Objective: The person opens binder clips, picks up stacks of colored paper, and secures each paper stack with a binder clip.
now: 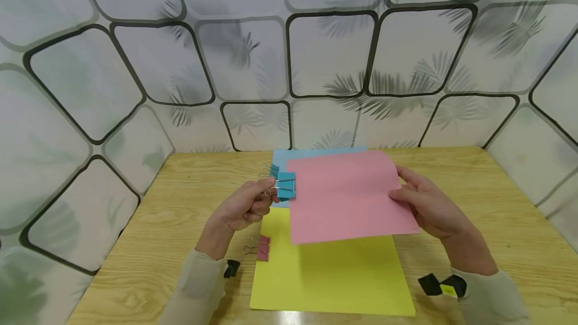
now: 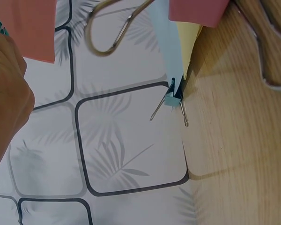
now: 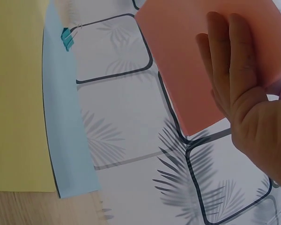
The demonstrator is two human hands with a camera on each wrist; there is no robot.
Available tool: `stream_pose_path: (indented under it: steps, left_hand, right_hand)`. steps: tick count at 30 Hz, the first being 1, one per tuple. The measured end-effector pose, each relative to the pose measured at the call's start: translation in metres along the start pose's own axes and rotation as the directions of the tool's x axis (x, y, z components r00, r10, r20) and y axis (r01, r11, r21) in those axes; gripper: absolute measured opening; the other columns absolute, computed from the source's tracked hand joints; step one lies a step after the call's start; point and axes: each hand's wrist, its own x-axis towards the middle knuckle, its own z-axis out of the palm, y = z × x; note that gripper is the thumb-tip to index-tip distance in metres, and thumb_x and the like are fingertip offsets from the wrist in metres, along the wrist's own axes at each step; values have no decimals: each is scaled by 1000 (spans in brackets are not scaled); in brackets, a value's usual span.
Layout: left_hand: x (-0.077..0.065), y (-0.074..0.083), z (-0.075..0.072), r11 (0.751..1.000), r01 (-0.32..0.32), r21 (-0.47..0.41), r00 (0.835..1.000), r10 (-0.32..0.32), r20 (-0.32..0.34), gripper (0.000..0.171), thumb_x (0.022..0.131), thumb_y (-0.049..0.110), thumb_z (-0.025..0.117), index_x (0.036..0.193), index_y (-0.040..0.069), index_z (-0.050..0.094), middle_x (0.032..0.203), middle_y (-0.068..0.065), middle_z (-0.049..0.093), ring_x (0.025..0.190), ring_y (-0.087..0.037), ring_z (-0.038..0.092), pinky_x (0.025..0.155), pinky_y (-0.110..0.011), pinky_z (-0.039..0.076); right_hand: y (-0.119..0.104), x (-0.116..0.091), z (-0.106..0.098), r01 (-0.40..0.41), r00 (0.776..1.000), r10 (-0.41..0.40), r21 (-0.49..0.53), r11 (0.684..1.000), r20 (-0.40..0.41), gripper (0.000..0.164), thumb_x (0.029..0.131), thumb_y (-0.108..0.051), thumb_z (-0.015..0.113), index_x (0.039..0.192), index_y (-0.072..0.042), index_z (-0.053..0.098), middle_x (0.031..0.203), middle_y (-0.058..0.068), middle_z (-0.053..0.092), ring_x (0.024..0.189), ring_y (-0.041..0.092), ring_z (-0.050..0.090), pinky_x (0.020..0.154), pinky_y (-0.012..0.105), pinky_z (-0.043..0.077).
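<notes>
Pink paper (image 1: 347,199) is held up above the table, tilted, its upper right corner bending back. A turquoise binder clip (image 1: 286,185) sits on its left edge, and my left hand (image 1: 241,205) pinches that clip's wire handles. My right hand (image 1: 429,204) holds the paper's right edge, thumb on the near face and fingers behind. In the right wrist view those fingers (image 3: 241,61) lie straight along the pink paper. Yellow paper (image 1: 343,280) lies below, with a pink binder clip (image 1: 263,248) on its left edge. Whether each is one sheet or several, I cannot tell.
Blue paper (image 1: 320,153) lies behind the yellow, partly covered by the pink; a second turquoise clip (image 1: 273,170) is at its left edge. The wooden table (image 1: 189,224) ends at a patterned backdrop (image 1: 253,59). Dark wrist-worn pieces (image 1: 440,286) sit by the cuffs.
</notes>
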Motion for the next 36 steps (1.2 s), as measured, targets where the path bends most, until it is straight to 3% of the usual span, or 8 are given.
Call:
stream_pose_path:
  steps: [12, 26, 36]
  left_hand:
    - [1, -1, 2, 1000, 15, 7, 1000, -15, -21, 42, 106, 42, 44, 91, 6, 60, 51, 11, 30, 43, -1, 24, 42, -20, 17]
    - [3, -3, 5, 1000, 5, 20, 999, -4, -50, 40, 106, 38, 43, 92, 3, 57, 49, 11, 30, 41, -1, 24, 41, -20, 17]
    - [4, -3, 4, 1000, -11, 25, 999, 11, -35, 38, 107, 35, 39, 88, 7, 57, 49, 10, 32, 42, -2, 22, 42, -22, 14]
  right_hand:
    - [-2, 1, 7, 3, 1000, -3, -8, 1000, 10, 60, 107, -5, 36, 153, 2, -2, 98, 6, 73, 80, 18, 73, 68, 30, 59]
    - [-1, 2, 16, 38, 999, -36, -64, 997, 26, 53, 108, -6, 36, 151, 1, 6, 96, 6, 72, 76, 19, 73, 64, 31, 59]
    - [0, 3, 17, 2, 1000, -2, -88, 996, 1, 57, 109, -11, 37, 153, 1, 4, 106, 7, 69, 83, 22, 72, 68, 36, 60]
